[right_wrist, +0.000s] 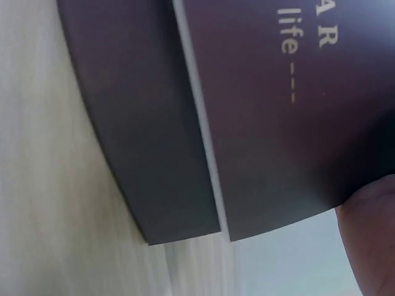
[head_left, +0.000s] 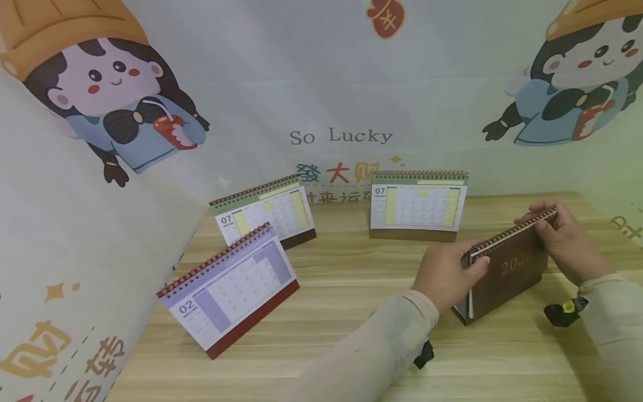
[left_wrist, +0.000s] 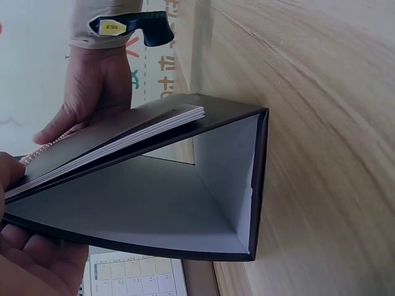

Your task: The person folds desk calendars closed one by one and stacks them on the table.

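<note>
- Brown calendar stands tented between left grip and right grip, its base seemingly on the bench.
- Left grip clamps the near top corner, thumb in front, fingers behind; right grip pinches the far top corner, thumb on the cover.
- Both forearms reach in from the near side, the right grip farther out!
- Looks like the standing-up step; the next move calls, I'd judge, for squaring the base, then letting go evenly.
- Purple calendar stands well left of the left grip.
</note>
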Motion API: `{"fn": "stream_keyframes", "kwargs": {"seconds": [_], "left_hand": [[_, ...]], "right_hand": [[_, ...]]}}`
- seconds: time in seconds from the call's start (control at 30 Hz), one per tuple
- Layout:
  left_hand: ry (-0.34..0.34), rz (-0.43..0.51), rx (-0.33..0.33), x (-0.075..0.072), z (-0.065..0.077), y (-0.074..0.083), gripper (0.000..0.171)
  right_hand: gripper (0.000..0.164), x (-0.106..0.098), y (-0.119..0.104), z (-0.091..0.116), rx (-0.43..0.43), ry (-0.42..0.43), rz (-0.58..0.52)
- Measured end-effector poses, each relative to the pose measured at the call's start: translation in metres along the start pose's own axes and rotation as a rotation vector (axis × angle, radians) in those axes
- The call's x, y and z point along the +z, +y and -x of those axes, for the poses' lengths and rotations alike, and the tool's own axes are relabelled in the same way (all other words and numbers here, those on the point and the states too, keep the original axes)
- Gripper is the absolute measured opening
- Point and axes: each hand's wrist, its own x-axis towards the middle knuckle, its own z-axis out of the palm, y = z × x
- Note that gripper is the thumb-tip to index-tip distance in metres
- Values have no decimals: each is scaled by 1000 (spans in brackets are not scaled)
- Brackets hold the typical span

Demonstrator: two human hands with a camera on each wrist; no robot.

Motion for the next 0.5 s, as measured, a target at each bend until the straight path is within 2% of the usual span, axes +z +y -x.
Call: {"fn": "stream_keyframes", "kwargs": {"seconds": [0.13,0.3,0.37,0.5], "left_hand": [[-33,-8,-7,0,-1,0,33],[-89,17,-44,0,0,-1,36],[-107,40,-67,0,0,-2,38],[-123,87,-103,2,1,-4,40]], "right_hand": [[20,-1,4,3,8,-51,-103],[20,0,11,4,4,-89,-304],[21,0,12,5,12,-88,-297],[28,-2,14,9,53,-88,-183]]}}
